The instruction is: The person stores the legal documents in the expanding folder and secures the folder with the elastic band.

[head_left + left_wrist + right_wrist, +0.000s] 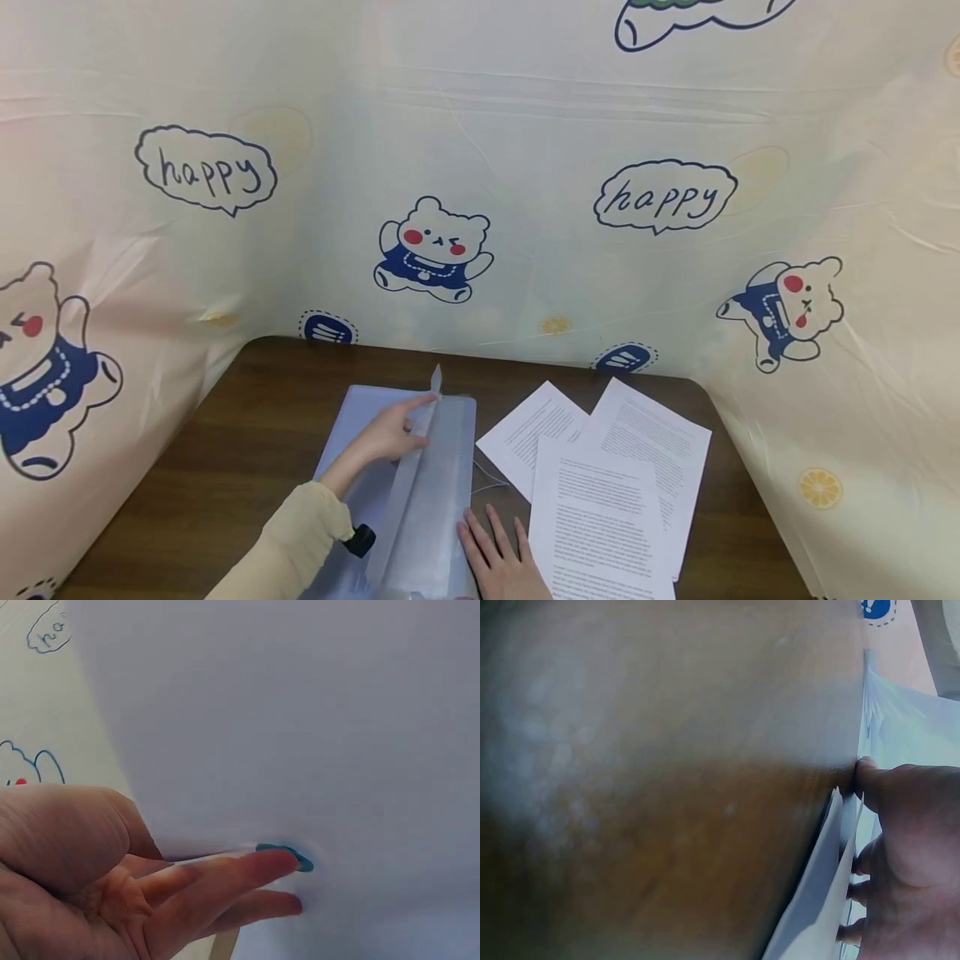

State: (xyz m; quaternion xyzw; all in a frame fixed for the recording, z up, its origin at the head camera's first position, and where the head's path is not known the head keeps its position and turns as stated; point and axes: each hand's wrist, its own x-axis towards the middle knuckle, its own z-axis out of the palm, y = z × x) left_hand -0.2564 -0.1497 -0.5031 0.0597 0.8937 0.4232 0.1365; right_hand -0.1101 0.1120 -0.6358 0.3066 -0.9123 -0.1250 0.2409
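Note:
A translucent bluish plastic folder [450,467] lies spread on the table with a pale strip-like edge [405,483] standing up along its middle. My left hand [390,432] reaches over it from the left, index finger stretched to the strip's upper end and thumb apart. In the left wrist view, fingers [217,892] extend along a large pale sheet [285,735]; a small teal oval [289,855] shows by one fingertip. My right hand [501,558] rests with spread fingers at the folder's lower right edge; the right wrist view shows its thumb by that edge.
Several printed sheets [600,508] overlap on the brown wooden table [217,442], right of the folder. A thin pale cord [491,481] loops out between folder and papers. A patterned fabric backdrop [540,150] stands around the table's back and sides.

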